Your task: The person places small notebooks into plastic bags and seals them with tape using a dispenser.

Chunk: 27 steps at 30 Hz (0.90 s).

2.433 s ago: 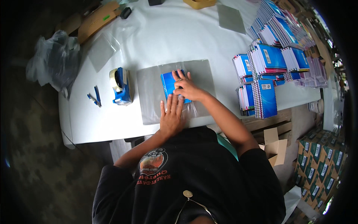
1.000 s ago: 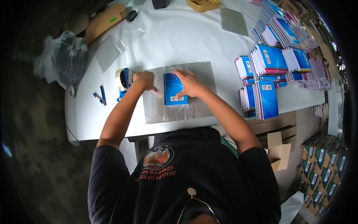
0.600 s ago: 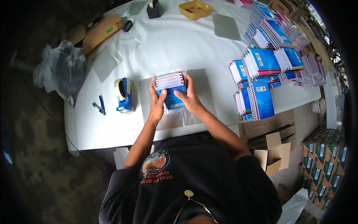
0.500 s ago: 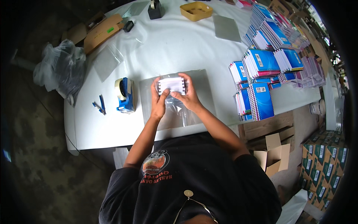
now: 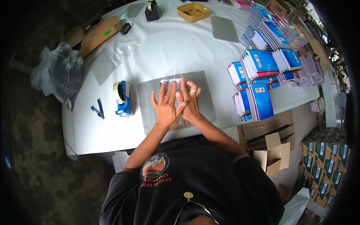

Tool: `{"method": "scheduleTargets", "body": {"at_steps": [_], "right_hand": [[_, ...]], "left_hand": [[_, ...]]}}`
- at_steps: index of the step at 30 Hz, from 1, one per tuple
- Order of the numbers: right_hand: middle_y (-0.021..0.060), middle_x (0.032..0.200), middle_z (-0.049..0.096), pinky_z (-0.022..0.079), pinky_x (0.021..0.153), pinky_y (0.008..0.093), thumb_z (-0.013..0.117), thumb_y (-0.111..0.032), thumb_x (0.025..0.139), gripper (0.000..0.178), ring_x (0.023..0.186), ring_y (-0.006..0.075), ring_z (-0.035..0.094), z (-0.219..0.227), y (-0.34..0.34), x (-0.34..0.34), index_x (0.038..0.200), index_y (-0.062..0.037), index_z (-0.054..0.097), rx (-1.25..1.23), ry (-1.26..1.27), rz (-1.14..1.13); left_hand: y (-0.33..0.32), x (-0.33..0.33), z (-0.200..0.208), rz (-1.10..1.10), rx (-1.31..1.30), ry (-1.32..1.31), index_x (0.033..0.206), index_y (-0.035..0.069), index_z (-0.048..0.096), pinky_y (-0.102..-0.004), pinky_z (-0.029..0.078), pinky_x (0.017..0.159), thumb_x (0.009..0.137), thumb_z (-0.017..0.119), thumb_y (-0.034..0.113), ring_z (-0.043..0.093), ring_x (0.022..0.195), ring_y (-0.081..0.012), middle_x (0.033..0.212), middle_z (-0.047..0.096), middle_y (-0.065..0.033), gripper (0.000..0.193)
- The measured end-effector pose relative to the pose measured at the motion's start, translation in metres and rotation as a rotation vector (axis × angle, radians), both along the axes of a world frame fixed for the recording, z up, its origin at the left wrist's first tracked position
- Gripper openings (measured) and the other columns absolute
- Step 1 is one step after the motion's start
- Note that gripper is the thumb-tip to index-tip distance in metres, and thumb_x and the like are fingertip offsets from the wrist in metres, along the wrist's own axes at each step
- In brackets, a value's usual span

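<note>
My left hand (image 5: 167, 108) lies palm down with fingers spread over a small bundle of spiral notebooks (image 5: 171, 80). My right hand (image 5: 191, 103) is beside it, index finger stretched and the other fingers loosely bent, a ring on one of them. The two hands overlap near the left thumb. Most of the bundle is hidden under the hands; a pale upper edge shows past the fingertips. Beneath it lies a stack of clear plastic bags (image 5: 149, 112). Neither hand is gripping the bundle.
Left of the bags stand a blue tape dispenser (image 5: 125, 100) and blue-handled snips (image 5: 98, 110). Stacks of blue spiral notebooks (image 5: 263, 101) fill the table's right side. Farther back are a yellow tray (image 5: 193, 14) and a black tape dispenser (image 5: 152, 13). An open carton (image 5: 275, 155) sits below right.
Both hands have let go of the bundle's sides. It now lies lower on the bags, and the left hand has flattened over it while the right fingers have loosened.
</note>
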State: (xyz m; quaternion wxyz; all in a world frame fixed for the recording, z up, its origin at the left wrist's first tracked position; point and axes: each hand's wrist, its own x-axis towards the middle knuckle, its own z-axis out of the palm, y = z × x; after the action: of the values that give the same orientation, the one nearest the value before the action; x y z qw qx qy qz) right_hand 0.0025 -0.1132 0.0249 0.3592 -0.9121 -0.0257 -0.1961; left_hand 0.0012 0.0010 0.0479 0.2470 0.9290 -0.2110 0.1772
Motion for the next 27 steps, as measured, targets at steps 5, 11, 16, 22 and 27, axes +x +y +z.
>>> {"method": "scheduleTargets", "body": {"at_steps": [5,11,16,22,27], "right_hand": [[0.0148,0.128,0.044,0.026,0.105,0.0456,0.050,-0.014,0.086,0.051,0.123,0.0300,0.038,0.003,0.003,-0.011,0.133,0.0010,0.039,-0.147,-0.247,0.193],[0.0095,0.121,0.051,0.037,0.094,0.0405,0.056,-0.005,0.079,0.037,0.117,0.0267,0.046,0.015,-0.002,-0.002,0.116,-0.0025,0.055,-0.242,-0.295,0.256],[0.0107,0.121,0.050,0.038,0.094,0.0401,0.056,-0.004,0.079,0.036,0.116,0.0254,0.047,0.005,-0.010,0.002,0.115,-0.0020,0.054,-0.290,-0.314,0.257],[0.0155,0.119,0.052,0.040,0.093,0.0424,0.061,0.007,0.073,0.044,0.114,0.0310,0.049,-0.003,0.003,0.005,0.115,-0.0012,0.050,0.271,-0.464,0.136],[0.0069,0.103,0.063,0.041,0.088,0.0383,0.061,0.006,0.074,0.035,0.108,0.0247,0.056,0.004,-0.011,0.008,0.107,-0.0073,0.059,0.101,-0.321,0.217]], "left_hand": [[0.016,0.010,0.024,-0.180,-0.352,0.439,0.142,-0.004,-0.009,-0.0554,-0.012,0.105,0.088,0.026,0.064,0.022,0.138,-0.0312,0.140,0.039,-0.0181,0.093],[0.034,0.088,0.044,-0.159,-0.133,0.229,0.130,0.003,0.043,-0.0485,0.011,0.109,0.085,0.056,0.046,0.049,0.117,-0.0281,0.124,0.054,-0.0182,0.064],[0.021,0.098,0.042,-0.334,-0.165,0.093,0.087,0.005,0.071,-0.0394,0.047,0.090,0.082,0.066,0.013,0.067,0.083,-0.0264,0.088,0.069,-0.0128,0.011],[0.019,0.039,0.017,-0.190,-0.066,-0.076,0.093,0.008,0.069,-0.0434,0.040,0.098,0.081,0.065,0.012,0.063,0.098,-0.0216,0.102,0.067,-0.0080,0.013],[0.021,0.013,0.010,-0.162,0.063,-0.147,0.098,0.012,0.068,-0.0422,0.035,0.100,0.076,0.063,-0.001,0.060,0.106,-0.0156,0.106,0.067,-0.0042,0.025]]}}
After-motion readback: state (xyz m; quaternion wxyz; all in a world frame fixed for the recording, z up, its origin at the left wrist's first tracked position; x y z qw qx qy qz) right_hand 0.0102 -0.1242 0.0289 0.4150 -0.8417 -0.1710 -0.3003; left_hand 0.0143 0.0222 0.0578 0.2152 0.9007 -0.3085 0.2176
